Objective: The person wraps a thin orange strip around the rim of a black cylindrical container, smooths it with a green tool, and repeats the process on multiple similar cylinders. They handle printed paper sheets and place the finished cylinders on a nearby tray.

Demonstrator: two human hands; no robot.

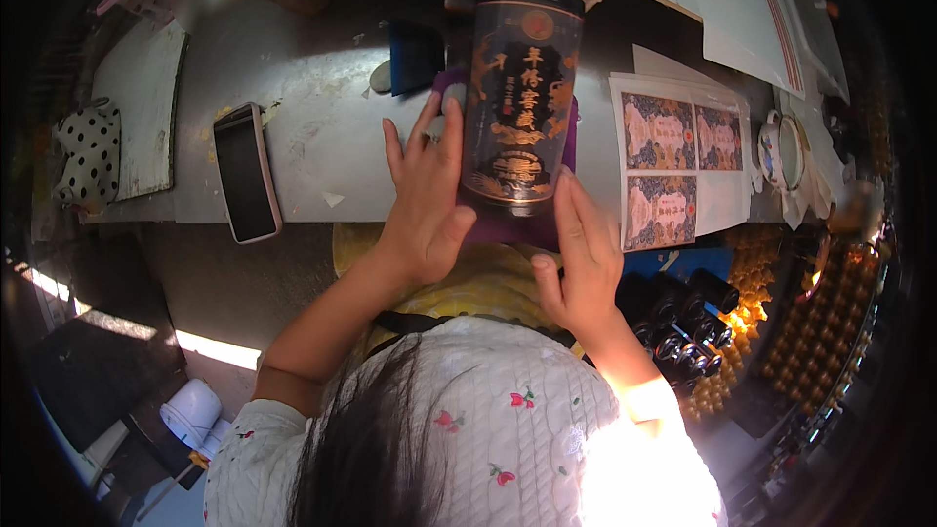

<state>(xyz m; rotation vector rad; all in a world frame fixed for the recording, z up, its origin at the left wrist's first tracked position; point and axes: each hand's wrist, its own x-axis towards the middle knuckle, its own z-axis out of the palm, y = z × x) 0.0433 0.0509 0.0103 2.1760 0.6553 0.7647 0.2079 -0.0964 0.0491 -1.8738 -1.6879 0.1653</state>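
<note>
A dark bottle [521, 99] with orange-gold decoration and writing lies on a purple cloth [505, 228] on the metal worktable, its capped neck towards the far side. Along the bottle's left side rests my left hand [432, 183], fingers stretched out and a ring on one finger; a small grey rounded thing [454, 96] is at its fingertips. My right hand [585, 252] has its fingertips by the bottle's lower right edge. Neither hand is closed around the bottle. Just right of it lie sheets of decorated labels [659, 133] on backing paper.
A phone [247, 174] lies left on the worktable [322, 124], near a polka-dot fabric item [89, 152]. A dark blue object [416, 58] is beyond my left hand. At right stand a decorated cup [782, 150] and, lower, several dark bottles [677, 322] beside gold-coloured trays [820, 329].
</note>
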